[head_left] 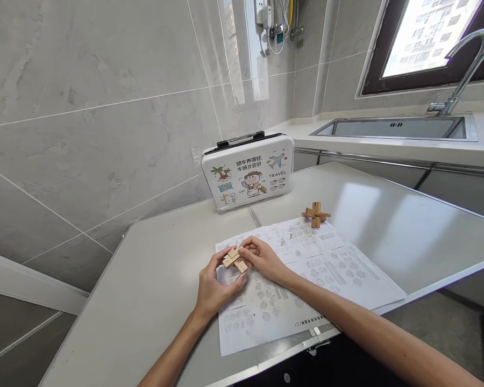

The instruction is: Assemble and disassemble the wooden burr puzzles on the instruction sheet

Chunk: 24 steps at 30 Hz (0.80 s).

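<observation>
Both of my hands meet over the left part of a printed instruction sheet (339,274) on a grey table. My left hand (213,287) and my right hand (261,258) pinch a few small wooden puzzle blocks (234,260) between their fingertips, holding them just above the paper. A second wooden puzzle (315,214), assembled into a cross shape, rests on the far edge of the sheet, well beyond my right hand.
A white tin case (248,172) with cartoon travel pictures stands upright against the tiled wall behind the table (153,279). To the right are a steel sink (395,128) with a curved tap (465,67) and a window above it.
</observation>
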Available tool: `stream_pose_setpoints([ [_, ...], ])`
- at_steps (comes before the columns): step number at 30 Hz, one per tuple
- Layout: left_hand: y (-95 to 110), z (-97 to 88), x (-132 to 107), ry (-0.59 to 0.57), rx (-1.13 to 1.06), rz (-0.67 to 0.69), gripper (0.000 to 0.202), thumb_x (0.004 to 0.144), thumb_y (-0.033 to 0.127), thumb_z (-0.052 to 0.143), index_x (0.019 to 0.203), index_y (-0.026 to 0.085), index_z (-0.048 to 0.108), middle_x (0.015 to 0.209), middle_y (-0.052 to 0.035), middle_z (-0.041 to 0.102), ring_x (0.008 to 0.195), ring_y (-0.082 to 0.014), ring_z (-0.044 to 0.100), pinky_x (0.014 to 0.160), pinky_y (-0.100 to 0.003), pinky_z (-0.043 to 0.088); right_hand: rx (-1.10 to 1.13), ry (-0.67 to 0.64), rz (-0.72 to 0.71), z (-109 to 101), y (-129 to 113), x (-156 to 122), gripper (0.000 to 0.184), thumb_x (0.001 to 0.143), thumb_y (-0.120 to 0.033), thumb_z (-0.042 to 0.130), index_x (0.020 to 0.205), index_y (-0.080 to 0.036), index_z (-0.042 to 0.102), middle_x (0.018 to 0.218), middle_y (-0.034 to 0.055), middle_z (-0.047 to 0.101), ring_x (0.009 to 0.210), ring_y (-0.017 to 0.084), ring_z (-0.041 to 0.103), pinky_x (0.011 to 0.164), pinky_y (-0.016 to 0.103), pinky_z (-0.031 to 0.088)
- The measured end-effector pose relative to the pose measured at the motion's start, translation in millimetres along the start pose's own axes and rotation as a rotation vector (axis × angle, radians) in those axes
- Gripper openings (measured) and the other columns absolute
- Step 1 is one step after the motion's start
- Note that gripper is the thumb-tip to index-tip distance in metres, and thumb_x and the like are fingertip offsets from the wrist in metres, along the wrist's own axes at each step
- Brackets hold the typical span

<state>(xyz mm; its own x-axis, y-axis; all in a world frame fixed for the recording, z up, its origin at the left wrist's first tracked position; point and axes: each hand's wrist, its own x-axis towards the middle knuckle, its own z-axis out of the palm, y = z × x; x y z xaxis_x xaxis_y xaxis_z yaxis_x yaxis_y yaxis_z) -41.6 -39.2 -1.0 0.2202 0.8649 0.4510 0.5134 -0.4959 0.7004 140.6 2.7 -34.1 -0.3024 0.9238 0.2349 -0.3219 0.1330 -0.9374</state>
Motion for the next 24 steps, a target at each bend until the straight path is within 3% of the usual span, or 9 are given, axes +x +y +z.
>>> stream_pose_setpoints([
  [11, -1, 1.7, 0, 0.022, -0.067, -0.088, 0.055, 0.080, 0.030, 0.079, 0.132, 0.026, 0.060, 0.130, -0.0063, 0.070, 0.112, -0.0235, 0.070, 0.101, -0.040, 0.056, -0.115, 0.036, -0.001, 0, -4, 2, 0.039, 0.095, -0.059, 0.060, 0.106, -0.021, 0.058, 0.076, -0.0021, 0.061, 0.063, 0.014, 0.056, 0.061, 0.029, 0.046],
  [15, -7, 1.3, 4, 0.088, -0.179, -0.202, 0.055, 0.082, 0.035, 0.080, 0.132, 0.024, 0.059, 0.135, -0.0098, 0.068, 0.120, -0.0252, 0.068, 0.104, -0.040, 0.055, -0.418, 0.135, -0.052, -2, -6, 0, 0.030, 0.101, -0.051, 0.052, 0.107, -0.023, 0.059, 0.087, 0.0023, 0.066, 0.072, 0.018, 0.059, 0.067, 0.033, 0.047],
  [19, -14, -0.6, 6, 0.140, -0.275, -0.308, 0.056, 0.082, 0.041, 0.080, 0.130, 0.022, 0.059, 0.138, -0.0126, 0.066, 0.123, -0.0267, 0.067, 0.106, -0.041, 0.053, -0.729, 0.158, -0.133, -4, -6, -4, 0.023, 0.097, -0.042, 0.059, 0.111, -0.024, 0.061, 0.104, 0.0069, 0.064, 0.088, 0.022, 0.062, 0.080, 0.038, 0.050],
  [24, -16, -1.5, 7, 0.153, -0.315, -0.359, 0.055, 0.083, 0.043, 0.080, 0.130, 0.024, 0.060, 0.138, -0.0125, 0.066, 0.125, -0.0272, 0.066, 0.108, -0.042, 0.051, -0.903, 0.075, -0.151, -5, 0, -6, 0.062, 0.076, -0.048, 0.082, 0.127, -0.022, 0.058, 0.121, 0.0128, 0.057, 0.110, 0.031, 0.058, 0.093, 0.045, 0.050],
])
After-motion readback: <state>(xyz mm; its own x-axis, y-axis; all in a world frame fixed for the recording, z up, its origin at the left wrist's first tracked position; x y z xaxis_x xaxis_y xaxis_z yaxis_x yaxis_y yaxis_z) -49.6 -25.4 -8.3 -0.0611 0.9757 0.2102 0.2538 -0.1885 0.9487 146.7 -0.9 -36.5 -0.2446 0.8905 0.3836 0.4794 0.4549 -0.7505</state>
